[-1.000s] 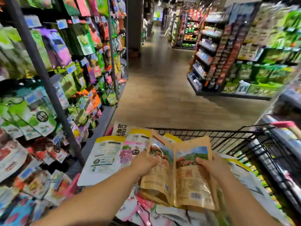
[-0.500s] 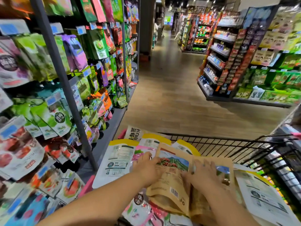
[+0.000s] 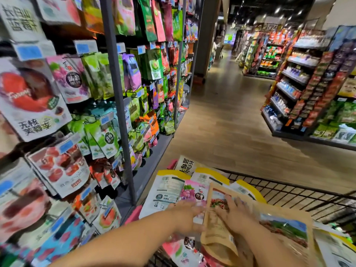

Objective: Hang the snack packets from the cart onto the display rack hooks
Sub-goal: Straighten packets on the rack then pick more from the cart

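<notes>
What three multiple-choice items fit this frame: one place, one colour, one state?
1. Where does the display rack stand from the cart?
A) on the person's left
B) on the person's right
C) behind the person

2. What colour is the packet under the right hand?
A) blue
B) brown
C) black

3. How do the right hand's fingers lie?
A) spread flat on the packet
B) pinching a hook
C) curled round the cart handle

Key: 1A, the rack fills the left side; 2B, it is kraft-brown paper; 3A, the fingers lie splayed across its front.
</notes>
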